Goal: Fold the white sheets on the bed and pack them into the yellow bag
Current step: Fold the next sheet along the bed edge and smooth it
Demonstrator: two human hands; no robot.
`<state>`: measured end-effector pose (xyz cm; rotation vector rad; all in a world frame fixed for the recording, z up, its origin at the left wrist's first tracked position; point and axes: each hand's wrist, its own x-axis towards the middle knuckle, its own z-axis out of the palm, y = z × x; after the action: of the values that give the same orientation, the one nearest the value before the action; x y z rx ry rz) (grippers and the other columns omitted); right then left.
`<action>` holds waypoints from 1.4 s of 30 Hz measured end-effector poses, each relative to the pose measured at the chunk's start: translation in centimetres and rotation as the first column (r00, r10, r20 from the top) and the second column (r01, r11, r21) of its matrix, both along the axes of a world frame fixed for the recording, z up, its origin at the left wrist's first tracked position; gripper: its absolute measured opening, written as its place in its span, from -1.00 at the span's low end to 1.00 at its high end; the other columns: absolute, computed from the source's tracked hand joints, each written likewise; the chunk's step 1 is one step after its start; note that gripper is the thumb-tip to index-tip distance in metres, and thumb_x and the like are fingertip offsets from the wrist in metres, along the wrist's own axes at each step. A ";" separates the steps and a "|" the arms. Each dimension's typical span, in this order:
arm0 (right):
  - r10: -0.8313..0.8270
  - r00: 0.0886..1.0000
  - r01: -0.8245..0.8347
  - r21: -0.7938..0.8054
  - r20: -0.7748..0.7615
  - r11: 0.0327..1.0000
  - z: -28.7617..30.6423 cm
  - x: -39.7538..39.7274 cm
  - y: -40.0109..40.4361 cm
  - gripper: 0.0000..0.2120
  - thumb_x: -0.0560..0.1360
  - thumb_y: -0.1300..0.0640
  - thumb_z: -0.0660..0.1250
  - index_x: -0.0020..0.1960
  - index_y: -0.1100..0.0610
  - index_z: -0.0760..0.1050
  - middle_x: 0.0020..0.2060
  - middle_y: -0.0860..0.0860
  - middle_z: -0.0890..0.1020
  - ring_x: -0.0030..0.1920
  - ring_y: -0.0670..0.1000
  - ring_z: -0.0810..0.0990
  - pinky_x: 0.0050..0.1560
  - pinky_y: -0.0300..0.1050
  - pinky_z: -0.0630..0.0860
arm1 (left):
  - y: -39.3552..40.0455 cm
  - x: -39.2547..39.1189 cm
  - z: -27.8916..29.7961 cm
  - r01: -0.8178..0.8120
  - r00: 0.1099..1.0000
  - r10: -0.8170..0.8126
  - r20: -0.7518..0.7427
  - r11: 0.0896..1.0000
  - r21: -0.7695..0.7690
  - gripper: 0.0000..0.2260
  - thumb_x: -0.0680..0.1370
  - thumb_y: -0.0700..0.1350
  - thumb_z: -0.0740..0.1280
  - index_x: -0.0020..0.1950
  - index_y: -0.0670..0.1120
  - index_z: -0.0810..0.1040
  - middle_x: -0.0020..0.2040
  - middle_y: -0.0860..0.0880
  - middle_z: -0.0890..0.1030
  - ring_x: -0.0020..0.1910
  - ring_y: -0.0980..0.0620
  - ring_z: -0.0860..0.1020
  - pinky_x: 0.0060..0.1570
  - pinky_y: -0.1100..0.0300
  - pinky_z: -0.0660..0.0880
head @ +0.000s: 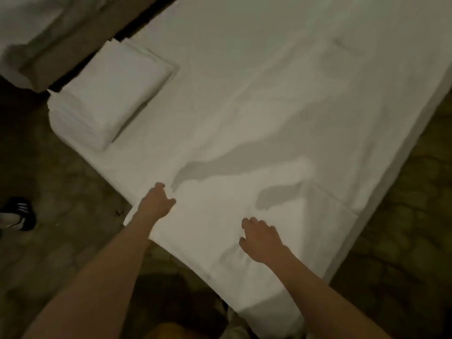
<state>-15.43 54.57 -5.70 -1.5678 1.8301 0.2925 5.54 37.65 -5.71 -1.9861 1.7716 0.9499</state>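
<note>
The left hand (156, 203) rests near the bed's (269, 57) near left edge, fingers curled down into the white sheet (215, 216) as if pinching it, though the blur keeps me from being sure. The right hand (260, 238) lies on the same sheet, fingers loosely bent and spread, gripping nothing. The sheet lies flat across the bed's foot. Further up the left side sits 1 stack of folded sheets (107, 94). A dark shoe (20, 212) stands on the floor at the left.
</note>
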 end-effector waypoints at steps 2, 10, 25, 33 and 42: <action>-0.018 1.000 0.018 0.036 0.013 0.999 -2.6 1.2 0.4 -0.67 0.61 0.02 0.11 0.31 0.14 0.29 0.20 0.07 0.43 0.18 0.11 0.46 0.09 -0.02 0.37 | -1.2 2.2 -2.7 -0.073 0.997 0.073 0.004 0.997 -0.025 -0.38 0.55 -0.14 0.36 0.50 -0.25 0.14 0.39 -0.30 0.35 0.35 -0.26 0.37 0.30 -0.03 0.30; -0.103 0.989 0.099 -0.043 -0.104 0.994 -9.6 7.0 2.9 -0.52 0.15 -0.17 0.55 -0.10 0.13 0.59 -0.12 0.09 0.58 -0.09 0.13 0.58 -0.28 0.05 0.53 | -2.9 7.5 -10.4 -0.101 0.991 0.099 0.091 0.995 0.021 -0.39 0.53 -0.04 0.40 0.44 -0.31 0.27 0.29 -0.32 0.43 0.22 -0.29 0.44 0.16 -0.08 0.39; -0.534 0.759 0.523 0.139 0.372 0.841 -1.9 14.0 0.0 -0.12 0.42 -0.31 0.32 0.51 0.08 0.01 0.41 0.06 0.30 0.41 0.13 0.31 0.42 0.17 0.23 | -3.3 -4.2 1.4 -0.130 0.774 0.244 -0.584 0.964 0.231 -0.40 0.52 -0.24 0.37 0.51 -0.10 0.20 0.32 0.03 0.37 0.18 -0.03 0.48 -0.10 0.09 0.53; -0.643 0.741 0.653 0.017 0.195 0.757 0.1 3.2 0.6 -0.70 0.52 0.13 0.25 0.24 0.12 0.43 0.09 0.07 0.60 0.07 0.09 0.58 -0.01 -0.15 0.48 | -2.8 -10.2 5.1 -0.266 0.545 0.447 -0.710 0.895 0.359 -0.83 0.57 -0.29 0.25 -0.10 -0.09 0.60 -0.10 -0.11 0.58 -0.23 0.02 0.54 -0.44 0.32 0.52; -0.726 0.560 0.668 0.301 0.398 0.680 -0.8 -7.0 0.7 -0.95 0.48 0.15 0.38 -0.13 0.13 0.56 -0.24 -0.02 0.60 -0.11 0.01 0.58 -0.16 -0.23 0.44 | -5.7 -17.4 5.5 -0.545 0.089 0.719 -0.689 0.614 0.570 -0.70 0.47 -0.34 0.17 0.15 -0.22 0.54 -0.08 -0.16 0.56 -0.19 -0.02 0.53 -0.24 0.24 0.59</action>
<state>-22.47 55.22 -6.48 -0.6162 1.8043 -0.3537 -11.89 31.99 -0.18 -2.3035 0.8136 2.8230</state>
